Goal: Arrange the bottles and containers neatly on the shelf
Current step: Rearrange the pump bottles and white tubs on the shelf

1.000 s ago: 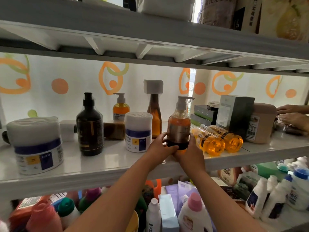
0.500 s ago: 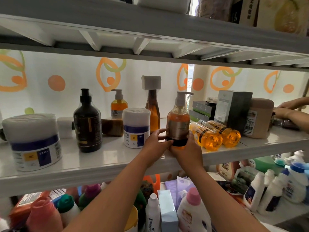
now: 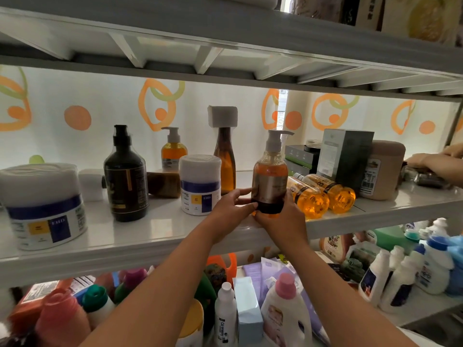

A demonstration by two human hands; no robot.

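Amber-filled clear plastic pump bottle (image 3: 270, 179) is standing upright, its base hiding behind the left hand (image 3: 231, 212) and right hand (image 3: 283, 221). Both are gripping it low, curling round it from either side.

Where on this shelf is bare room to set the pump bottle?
Bare shelf lies between the black bottle and the small white tub, and in front of them. Right of the pump bottle is crowded: lying orange bottles, boxes.

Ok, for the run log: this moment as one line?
pump bottle: upright | left hand: grips base | right hand: grips base
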